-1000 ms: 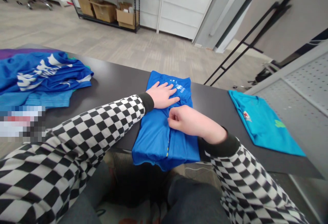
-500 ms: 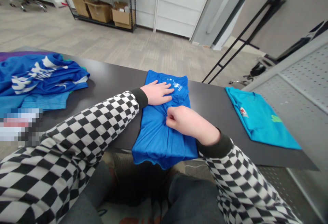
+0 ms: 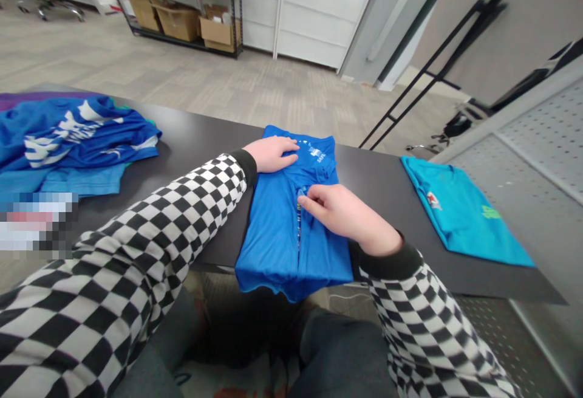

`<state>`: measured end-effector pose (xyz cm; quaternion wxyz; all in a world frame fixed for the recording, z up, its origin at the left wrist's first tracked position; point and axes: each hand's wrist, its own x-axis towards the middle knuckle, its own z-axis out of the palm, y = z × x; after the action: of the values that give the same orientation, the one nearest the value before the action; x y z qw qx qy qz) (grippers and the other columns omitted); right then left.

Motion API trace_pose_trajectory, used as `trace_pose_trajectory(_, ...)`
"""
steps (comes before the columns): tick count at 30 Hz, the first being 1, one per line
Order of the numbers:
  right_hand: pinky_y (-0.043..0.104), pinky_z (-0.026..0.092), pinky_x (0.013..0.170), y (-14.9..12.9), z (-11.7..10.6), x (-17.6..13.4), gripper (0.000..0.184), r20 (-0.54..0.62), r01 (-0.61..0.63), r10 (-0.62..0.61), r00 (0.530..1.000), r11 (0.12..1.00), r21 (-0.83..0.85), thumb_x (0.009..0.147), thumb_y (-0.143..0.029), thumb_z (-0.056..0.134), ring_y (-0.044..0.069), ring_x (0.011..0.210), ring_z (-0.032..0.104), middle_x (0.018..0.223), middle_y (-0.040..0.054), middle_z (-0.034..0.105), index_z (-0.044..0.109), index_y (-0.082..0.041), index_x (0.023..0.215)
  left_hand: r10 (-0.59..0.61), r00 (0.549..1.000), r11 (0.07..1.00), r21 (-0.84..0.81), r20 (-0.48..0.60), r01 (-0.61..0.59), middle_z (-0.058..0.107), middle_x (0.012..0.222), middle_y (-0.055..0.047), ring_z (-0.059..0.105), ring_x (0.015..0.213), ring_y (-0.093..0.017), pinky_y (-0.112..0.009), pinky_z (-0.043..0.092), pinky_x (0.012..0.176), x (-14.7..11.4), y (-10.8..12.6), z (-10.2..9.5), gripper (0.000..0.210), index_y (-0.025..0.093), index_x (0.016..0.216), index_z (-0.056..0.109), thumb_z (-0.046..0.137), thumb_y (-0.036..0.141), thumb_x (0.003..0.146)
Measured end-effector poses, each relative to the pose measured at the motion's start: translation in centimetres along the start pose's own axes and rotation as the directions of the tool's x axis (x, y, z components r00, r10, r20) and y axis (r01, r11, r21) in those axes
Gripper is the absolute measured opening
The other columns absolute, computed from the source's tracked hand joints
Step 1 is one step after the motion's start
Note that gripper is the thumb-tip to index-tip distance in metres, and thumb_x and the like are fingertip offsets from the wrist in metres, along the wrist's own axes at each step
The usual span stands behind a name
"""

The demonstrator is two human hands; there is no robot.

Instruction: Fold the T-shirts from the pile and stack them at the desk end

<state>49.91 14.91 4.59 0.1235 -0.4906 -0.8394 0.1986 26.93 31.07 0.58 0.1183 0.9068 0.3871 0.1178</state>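
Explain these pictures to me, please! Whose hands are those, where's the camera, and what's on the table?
There's no machine here: these are a person's own bare hands, poking out of checkered sleeves. The camera sits on that person's head, looking forward and down, so you see almost what they see.

On the dark table, a blue shirt lies in the middle, its near edge hanging over. A teal shirt is on the right, and a heap of clothes on the left.

The left hand rests on the blue shirt's far part. The right hand touches its middle, perhaps pinching the cloth.
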Motion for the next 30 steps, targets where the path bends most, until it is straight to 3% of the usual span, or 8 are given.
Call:
trace_pose_trajectory(3,0.030,0.035,0.066,0.1,-0.2,-1.0,0.043,-0.100,-0.031,0.035,0.994,0.999,0.040,0.115,-0.046,0.058,0.015,0.064,0.054,0.071,-0.0017,0.065,0.060,-0.022,0.079,-0.010,0.999,1.000,0.013,-0.031,0.011,0.060,0.171,-0.010,0.050,0.163,-0.028,-0.037,0.031,0.139,-0.4,-0.4,-0.2,0.065,0.017,0.160,0.068,0.044,0.052,0.111)
trace_pose_trajectory(8,0.031,0.043,0.072,-4.2,1.2,-5.1,0.035,-0.231,-0.023,0.047,0.972,0.994,0.105,0.115,-0.042,0.057,0.019,0.073,0.064,0.079,0.0024,0.070,0.064,-0.024,0.086,-0.003,0.988,0.999,0.041,0.152,-0.004,0.028,0.188,-0.013,0.024,0.176,-0.036,-0.053,0.016,0.143,-1.3,-0.7,-0.4,0.087,0.019,0.178,0.043,0.045,0.070,0.108)
trace_pose_trajectory(11,0.031,0.048,0.076,-8.4,3.5,-8.5,0.029,-0.128,-0.007,0.044,0.991,0.962,0.274,0.116,-0.040,0.057,0.019,0.077,0.069,0.084,0.0019,0.075,0.072,-0.025,0.096,-0.020,0.985,0.998,0.058,0.173,0.010,0.021,0.190,-0.011,0.017,0.177,-0.036,-0.055,0.012,0.143,-1.4,-0.4,-0.4,0.089,0.022,0.181,0.036,0.041,0.073,0.108)
trace_pose_trajectory(14,0.031,0.049,0.071,-10.6,7.4,-11.5,0.030,-0.059,-0.152,0.194,0.979,0.896,0.416,0.114,-0.043,0.060,0.019,0.072,0.069,0.080,0.0003,0.075,0.075,-0.026,0.095,-0.039,0.987,0.997,0.065,0.158,0.029,0.022,0.190,-0.010,0.018,0.177,-0.035,-0.056,0.013,0.142,-1.3,-0.1,-0.4,0.087,0.025,0.181,0.037,0.040,0.073,0.108)
trace_pose_trajectory(17,0.032,0.051,0.065,-10.0,12.2,-13.8,0.039,-0.090,-0.352,0.468,0.879,0.765,0.539,0.111,-0.051,0.062,0.022,0.067,0.069,0.073,0.0019,0.074,0.075,-0.024,0.085,-0.042,0.989,0.998,0.059,0.144,0.033,0.025,0.189,-0.010,0.020,0.177,-0.035,-0.055,0.014,0.142,-1.3,-0.1,-0.3,0.085,0.025,0.180,0.040,0.039,0.071,0.109)
trace_pose_trajectory(21,0.041,0.062,0.080,-8.0,16.7,-15.2,0.039,-0.130,-0.407,0.608,0.783,0.659,0.632,0.104,-0.058,0.071,0.030,0.085,0.081,0.096,0.0097,0.086,0.086,-0.023,0.110,-0.036,0.988,0.998,0.065,0.147,0.026,0.025,0.189,-0.012,0.020,0.177,-0.034,-0.054,0.014,0.142,-1.3,-0.5,-0.3,0.085,0.023,0.180,0.040,0.038,0.071,0.110)
trace_pose_trajectory(24,0.044,0.062,0.091,-7.2,18.3,-14.7,0.037,-0.186,-0.370,0.600,0.778,0.676,0.637,0.103,-0.056,0.072,0.033,0.097,0.081,0.106,0.0117,0.087,0.087,-0.022,0.108,-0.039,0.989,0.997,0.073,0.141,0.029,0.026,0.189,-0.012,0.019,0.177,-0.034,-0.054,0.014,0.142,-1.2,-0.7,-0.2,0.085,0.022,0.180,0.038,0.038,0.070,0.110)
trace_pose_trajectory(30,0.038,0.056,0.072,-7.3,19.4,-13.4,0.035,-0.195,-0.354,0.593,0.781,0.678,0.644,0.096,-0.057,0.078,0.025,0.073,0.068,0.076,0.0029,0.071,0.075,-0.024,0.083,-0.040,0.988,0.994,0.103,0.147,0.025,0.026,0.190,-0.010,0.019,0.177,-0.032,-0.051,0.014,0.143,-1.2,-0.7,-0.3,0.085,0.024,0.181,0.037,0.037,0.071,0.111)
